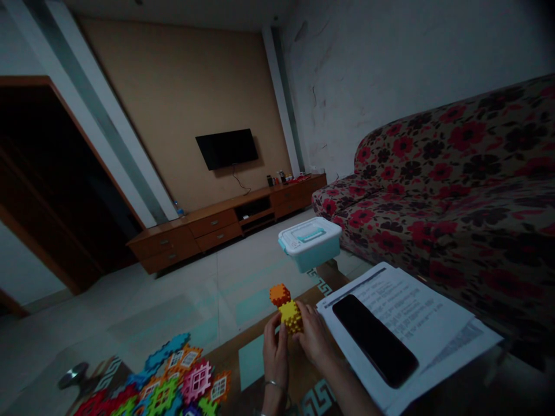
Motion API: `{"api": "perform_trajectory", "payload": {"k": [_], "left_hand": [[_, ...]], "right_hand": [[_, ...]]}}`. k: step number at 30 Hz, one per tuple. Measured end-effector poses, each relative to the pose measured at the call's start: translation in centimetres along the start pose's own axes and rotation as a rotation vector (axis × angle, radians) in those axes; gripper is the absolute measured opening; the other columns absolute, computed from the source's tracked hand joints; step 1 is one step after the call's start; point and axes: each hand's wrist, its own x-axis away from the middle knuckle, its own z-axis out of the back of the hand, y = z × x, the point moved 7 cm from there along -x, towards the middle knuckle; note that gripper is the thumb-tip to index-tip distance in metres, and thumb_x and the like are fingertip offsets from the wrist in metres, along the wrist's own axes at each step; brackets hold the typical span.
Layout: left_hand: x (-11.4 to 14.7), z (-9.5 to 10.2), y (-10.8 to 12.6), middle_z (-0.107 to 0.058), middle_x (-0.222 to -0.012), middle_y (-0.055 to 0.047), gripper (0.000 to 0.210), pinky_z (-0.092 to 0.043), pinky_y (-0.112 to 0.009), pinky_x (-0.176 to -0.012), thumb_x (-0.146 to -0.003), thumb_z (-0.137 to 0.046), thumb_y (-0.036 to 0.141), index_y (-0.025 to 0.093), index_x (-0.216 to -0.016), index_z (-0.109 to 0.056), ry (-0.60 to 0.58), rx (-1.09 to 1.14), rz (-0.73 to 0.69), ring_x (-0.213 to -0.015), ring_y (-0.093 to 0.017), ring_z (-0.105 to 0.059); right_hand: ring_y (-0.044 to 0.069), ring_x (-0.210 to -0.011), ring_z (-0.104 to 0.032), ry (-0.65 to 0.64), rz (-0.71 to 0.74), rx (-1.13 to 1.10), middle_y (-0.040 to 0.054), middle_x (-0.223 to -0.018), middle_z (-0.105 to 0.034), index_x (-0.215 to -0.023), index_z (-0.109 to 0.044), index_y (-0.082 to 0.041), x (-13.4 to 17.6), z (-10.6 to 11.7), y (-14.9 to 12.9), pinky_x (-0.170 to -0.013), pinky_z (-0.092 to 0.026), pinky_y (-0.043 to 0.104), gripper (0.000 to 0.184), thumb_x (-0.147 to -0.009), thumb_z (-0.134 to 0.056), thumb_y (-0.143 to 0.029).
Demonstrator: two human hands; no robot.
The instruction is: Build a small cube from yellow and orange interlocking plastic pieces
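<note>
Between my two hands is a yellow block cube [290, 316] built of interlocking pieces with toothed edges. My left hand [276, 342] grips its left side, and a bracelet circles that wrist. From the right, the fingers of my right hand [313, 330] close on the same cube. Just behind it stands an orange block cube [280, 294] of the same toothed kind, near the far edge of the glass table. Left of my hands lies a pile of loose interlocking pieces [163, 394] in blue, pink, green, orange and red, some with window grids.
A black phone [375, 341] rests on printed papers [416, 306] at the right. Farther off is a lidded teal storage box [318, 260]. A metal knob [73, 375] sits at the left of the glass table. A floral sofa [437, 190] stands along the right.
</note>
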Motion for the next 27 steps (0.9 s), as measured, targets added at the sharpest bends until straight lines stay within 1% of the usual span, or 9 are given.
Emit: {"api": "perform_trajectory", "payload": {"k": [3, 7, 9, 11, 15, 20, 24, 27], "left_hand": [[0.0, -0.1, -0.2, -0.063, -0.123, -0.015, 0.063, -0.042, -0.044, -0.108, -0.077, -0.054, 0.068, 0.017, -0.113, -0.061, -0.022, -0.003, -0.005, -0.121, -0.029, -0.057], [-0.1, 0.0, -0.9, -0.06, -0.131, -0.016, 0.065, -0.038, -0.044, -0.111, -0.079, -0.055, 0.067, 0.016, -0.119, -0.059, -0.026, 0.011, -0.005, -0.126, -0.029, -0.053], [-0.2, -0.1, -1.4, -0.058, -0.135, -0.017, 0.066, -0.037, -0.044, -0.112, -0.08, -0.055, 0.066, 0.016, -0.122, -0.057, -0.032, 0.021, -0.003, -0.128, -0.029, -0.052], [-0.3, -0.2, -2.0, -0.056, -0.137, -0.017, 0.066, -0.036, -0.043, -0.113, -0.081, -0.054, 0.066, 0.015, -0.123, -0.056, -0.021, 0.028, -0.005, -0.13, -0.028, -0.051], [-0.5, 0.0, -2.8, -0.057, -0.138, -0.015, 0.065, -0.036, -0.04, -0.113, -0.08, -0.054, 0.067, 0.017, -0.121, -0.058, 0.04, 0.046, -0.003, -0.13, -0.027, -0.051], [-0.3, 0.1, -2.4, -0.059, -0.136, -0.014, 0.067, -0.037, -0.038, -0.112, -0.079, -0.053, 0.07, 0.018, -0.12, -0.059, 0.035, 0.057, 0.014, -0.129, -0.026, -0.051], [-0.2, 0.0, -2.0, -0.06, -0.135, -0.014, 0.069, -0.036, -0.038, -0.113, -0.078, -0.053, 0.071, 0.017, -0.121, -0.059, 0.01, 0.069, 0.035, -0.13, -0.027, -0.052], [-0.2, 0.1, -2.0, -0.062, -0.133, -0.013, 0.071, -0.038, -0.039, -0.113, -0.077, -0.052, 0.073, 0.018, -0.121, -0.059, 0.045, 0.078, 0.036, -0.129, -0.027, -0.053]], "right_hand": [[0.028, -0.128, -0.051, 0.018, -0.005, -0.006, 0.0101, -0.133, -0.059, -0.139, -0.048, -0.02, 0.0, 0.0, 0.1, -0.107, -0.038, 0.035, 0.079, -0.064, -0.064, -0.003], [0.027, -0.128, -0.05, 0.023, -0.025, -0.012, 0.0128, -0.134, -0.056, -0.142, -0.044, -0.014, 0.1, 0.4, -0.1, -0.107, -0.037, 0.032, 0.082, -0.064, -0.065, -0.002], [0.027, -0.128, -0.05, 0.012, -0.033, -0.012, 0.0126, -0.134, -0.056, -0.143, -0.044, -0.015, 0.2, 0.5, -0.2, -0.108, -0.037, 0.031, 0.084, -0.063, -0.066, -0.002], [0.028, -0.128, -0.05, 0.002, -0.049, -0.009, 0.0128, -0.133, -0.056, -0.143, -0.044, -0.015, 0.3, 0.6, -0.3, -0.107, -0.037, 0.032, 0.085, -0.062, -0.067, -0.001], [0.028, -0.127, -0.05, -0.006, -0.056, -0.014, 0.014, -0.133, -0.056, -0.143, -0.044, -0.014, 0.5, 0.8, -0.4, -0.107, -0.037, 0.032, 0.086, -0.061, -0.068, 0.0], [0.027, -0.125, -0.051, -0.005, -0.039, -0.014, 0.014, -0.132, -0.055, -0.143, -0.044, -0.011, 0.8, 1.1, -0.5, -0.106, -0.038, 0.031, 0.084, -0.063, -0.065, 0.0], [0.026, -0.124, -0.052, 0.016, -0.008, -0.032, 0.013, -0.132, -0.056, -0.143, -0.043, -0.013, 0.6, 0.8, -0.4, -0.105, -0.04, 0.03, 0.082, -0.064, -0.06, 0.001], [0.025, -0.123, -0.054, 0.033, 0.0, -0.052, 0.0118, -0.132, -0.056, -0.143, -0.043, -0.015, 0.3, 0.5, 0.0, -0.104, -0.041, 0.029, 0.082, -0.063, -0.057, 0.001]]}}
